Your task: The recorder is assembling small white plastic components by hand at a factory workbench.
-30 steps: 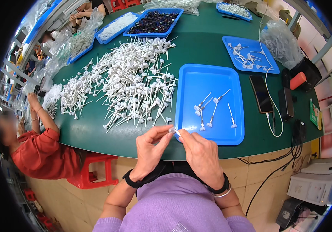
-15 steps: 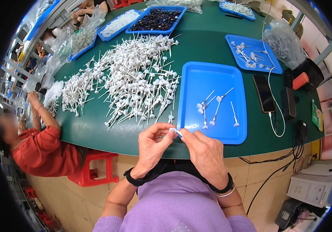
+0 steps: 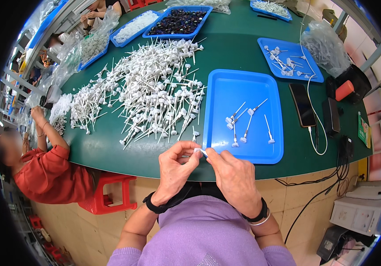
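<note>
At the table's near edge, my left hand [image 3: 175,163] pinches the head of a small white plastic part with a thin stem [image 3: 203,152]. The fingertips of my right hand [image 3: 235,174] are closed on its stem end, and they hide much of it. Just beyond my hands lies a blue tray [image 3: 243,80] with several similar white-headed stems [image 3: 245,128] on it. A large heap of white-headed stems [image 3: 155,84] covers the table to the left of that tray. One separate stemmed part [image 3: 195,134] stands just past my left fingers.
A second blue tray [image 3: 306,73] holds more stems. Right of the near tray lie a phone [image 3: 302,105] on a white cable and a black box [image 3: 331,117]. Far back are trays of dark pieces [image 3: 179,24] and white pieces [image 3: 136,29]. A co-worker in red [image 3: 50,170] sits at the left.
Both hands keep nearly the same place and grip on the small part. The view has shifted very slightly; nothing on the table has visibly been moved.
</note>
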A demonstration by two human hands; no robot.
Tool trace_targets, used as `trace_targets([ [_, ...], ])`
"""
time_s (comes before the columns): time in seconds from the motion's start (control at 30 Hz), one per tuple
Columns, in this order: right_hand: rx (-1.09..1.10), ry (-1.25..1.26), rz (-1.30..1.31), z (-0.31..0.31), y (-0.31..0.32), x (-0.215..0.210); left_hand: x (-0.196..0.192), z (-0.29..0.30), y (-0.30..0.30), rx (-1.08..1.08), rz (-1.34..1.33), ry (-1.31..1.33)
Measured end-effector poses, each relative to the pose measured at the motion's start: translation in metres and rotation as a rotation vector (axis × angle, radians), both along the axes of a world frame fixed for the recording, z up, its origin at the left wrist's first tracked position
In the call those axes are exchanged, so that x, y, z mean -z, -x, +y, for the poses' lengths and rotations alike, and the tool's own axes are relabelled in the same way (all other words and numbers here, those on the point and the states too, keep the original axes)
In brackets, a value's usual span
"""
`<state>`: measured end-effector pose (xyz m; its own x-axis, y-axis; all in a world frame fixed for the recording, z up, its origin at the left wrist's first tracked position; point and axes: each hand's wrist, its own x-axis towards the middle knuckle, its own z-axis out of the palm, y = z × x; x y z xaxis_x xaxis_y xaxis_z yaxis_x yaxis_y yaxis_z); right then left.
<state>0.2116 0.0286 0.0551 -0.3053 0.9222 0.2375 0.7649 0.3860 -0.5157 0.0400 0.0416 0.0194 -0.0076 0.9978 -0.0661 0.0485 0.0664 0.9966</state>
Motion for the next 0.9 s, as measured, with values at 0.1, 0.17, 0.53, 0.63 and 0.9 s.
trace_targets([
  [0.1, -0.022, -0.008, 0.005, 0.0, -0.001, 0.0, 0.002, -0.001, 0.001, -0.007, -0.03, -0.007],
  [0.17, -0.038, 0.004, -0.022, 0.001, -0.002, -0.001, 0.001, -0.002, 0.002, 0.001, -0.016, 0.004],
  [0.53, -0.187, 0.069, -0.147, 0.009, -0.008, -0.021, -0.003, -0.004, 0.005, 0.035, 0.01, -0.002],
  [0.63, -0.165, 0.05, -0.132, 0.011, -0.009, -0.021, -0.003, -0.002, 0.01, 0.057, -0.135, 0.073],
  [0.9, -0.033, 0.013, 0.018, 0.007, -0.013, -0.014, -0.013, 0.002, 0.014, 0.099, -0.176, 0.151],
])
